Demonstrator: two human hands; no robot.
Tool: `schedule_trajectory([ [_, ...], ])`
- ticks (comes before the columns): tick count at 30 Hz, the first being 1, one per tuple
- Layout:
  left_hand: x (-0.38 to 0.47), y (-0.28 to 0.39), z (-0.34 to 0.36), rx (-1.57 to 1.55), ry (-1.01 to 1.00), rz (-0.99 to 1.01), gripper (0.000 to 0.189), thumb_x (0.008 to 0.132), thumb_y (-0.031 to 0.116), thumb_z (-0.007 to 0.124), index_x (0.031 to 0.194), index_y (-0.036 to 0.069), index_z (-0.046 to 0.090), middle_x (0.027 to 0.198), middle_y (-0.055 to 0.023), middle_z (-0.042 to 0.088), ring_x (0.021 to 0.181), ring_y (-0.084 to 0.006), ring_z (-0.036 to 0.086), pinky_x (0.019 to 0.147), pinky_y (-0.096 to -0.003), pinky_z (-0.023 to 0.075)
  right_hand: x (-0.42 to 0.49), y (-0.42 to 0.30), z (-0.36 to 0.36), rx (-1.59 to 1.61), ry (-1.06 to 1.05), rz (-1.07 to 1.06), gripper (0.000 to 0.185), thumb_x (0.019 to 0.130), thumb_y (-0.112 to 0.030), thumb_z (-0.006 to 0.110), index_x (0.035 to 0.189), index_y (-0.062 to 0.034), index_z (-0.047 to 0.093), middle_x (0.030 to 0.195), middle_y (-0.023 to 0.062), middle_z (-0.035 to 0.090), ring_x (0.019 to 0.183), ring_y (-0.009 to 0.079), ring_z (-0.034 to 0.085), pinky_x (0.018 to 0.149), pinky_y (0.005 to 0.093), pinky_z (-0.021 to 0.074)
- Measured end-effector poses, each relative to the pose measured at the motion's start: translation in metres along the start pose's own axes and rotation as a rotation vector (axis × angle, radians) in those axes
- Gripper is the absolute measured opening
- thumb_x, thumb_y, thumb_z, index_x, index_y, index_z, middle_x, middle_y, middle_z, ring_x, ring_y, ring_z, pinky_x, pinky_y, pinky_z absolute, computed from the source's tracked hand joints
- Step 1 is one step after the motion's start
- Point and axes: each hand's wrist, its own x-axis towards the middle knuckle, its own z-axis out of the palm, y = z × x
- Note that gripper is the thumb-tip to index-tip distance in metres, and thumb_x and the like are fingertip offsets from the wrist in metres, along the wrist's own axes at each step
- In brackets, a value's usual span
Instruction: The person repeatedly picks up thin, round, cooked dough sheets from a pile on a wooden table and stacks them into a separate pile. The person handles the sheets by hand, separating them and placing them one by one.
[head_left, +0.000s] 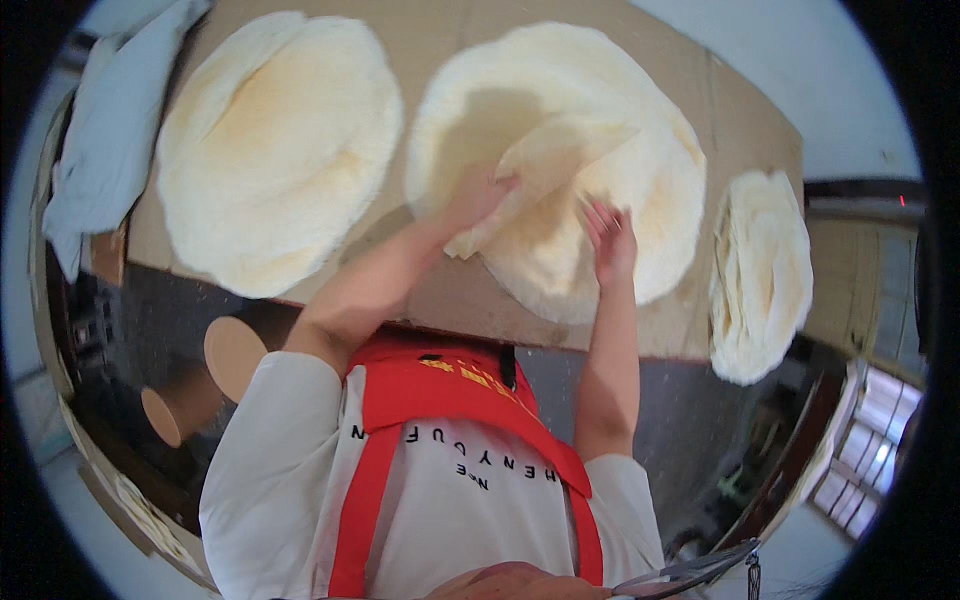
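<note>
Large, thin, round flatbread sheets lie stacked on a cardboard-covered table in front of me. On the middle stack (652, 247), the top sheet (559, 154) is partly lifted and folded over, with a paler edge curling up. My left hand (480, 196) pinches the raised edge of this sheet near its left side. Over the right part of the same stack is my right hand (613, 236), its fingers spread and slightly blurred, with nothing visible in them. Part of the sheet under my left hand is hidden by the hand and forearm.
A second large round stack (281, 150) lies to the left. At the right edge, a folded flatbread pile (761, 277) overhangs the cardboard (450, 304). White cloth (112, 142) is at the far left. Two round brown-topped objects (236, 358) stand below the table's front edge.
</note>
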Motion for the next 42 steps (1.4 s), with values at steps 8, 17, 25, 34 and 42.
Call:
schedule_trajectory([
  [8, -0.016, 0.105, -0.359, 0.345, 0.484, 0.309, 0.021, 0.081, 0.024, 0.054, 0.079, 0.004, 0.06, 0.067, 0.0, 0.057, 0.059, -0.0083, 0.052, 0.053, -0.0262, 0.0421, 0.025, 0.038, -0.121, -0.591, 0.318, -0.276, 0.003, 0.076, -0.006, 0.052, 0.073, -0.0057, 0.051, 0.063, 0.0002, 0.049, 0.053, 0.0085, 0.043, 0.045, 0.0219, 0.034],
  [17, -0.091, 0.02, -0.439, 1.279, 0.819, 0.088, 0.031, 0.074, 0.009, 0.05, 0.105, 0.008, 0.055, 0.089, -0.018, 0.058, 0.08, -0.0326, 0.057, 0.069, -0.0387, 0.045, 0.023, 0.028, -0.107, -0.524, 0.4, -0.052, 0.018, 0.075, -0.013, 0.058, 0.063, -0.0083, 0.044, 0.054, -0.0021, 0.043, 0.045, 0.0067, 0.039, 0.039, 0.0217, 0.03],
  [25, -0.112, -0.133, -0.315, 0.729, 0.599, -0.26, 0.053, 0.077, 0.02, 0.053, 0.121, -0.004, 0.037, 0.123, -0.0247, 0.039, 0.114, -0.0347, 0.039, 0.096, -0.0356, 0.0305, 0.008, 0.022, -0.098, -0.895, 0.151, 0.092, 0.028, 0.078, -0.027, 0.057, 0.07, 0.0, 0.051, 0.057, 0.0079, 0.051, 0.048, 0.0146, 0.05, 0.047, 0.0262, 0.0451],
  [34, -0.066, 0.04, -0.083, 0.552, 0.214, 0.7, 0.084, 0.065, 0.021, 0.065, 0.131, 0.0, 0.019, 0.135, -0.0191, 0.021, 0.126, -0.0314, 0.018, 0.103, -0.0405, 0.0168, -0.042, -0.129, 0.103, -0.562, -0.323, -0.425, 0.037, 0.079, -0.014, 0.054, 0.113, 0.0012, 0.049, 0.108, 0.0063, 0.054, 0.098, 0.0117, 0.048, 0.088, 0.0255, 0.033],
  [42, 0.006, 0.045, 0.072, 0.687, 0.168, 0.752, 0.047, 0.067, -0.003, 0.046, 0.115, -0.005, 0.043, 0.121, -0.0182, 0.042, 0.112, -0.0328, 0.041, 0.095, -0.0377, 0.0325, 0.047, -0.105, -0.021, -0.455, -0.138, -0.15, 0.029, 0.085, -0.03, 0.048, 0.082, -0.002, 0.055, 0.077, 0.0046, 0.056, 0.07, 0.0126, 0.052, 0.064, 0.0267, 0.0408],
])
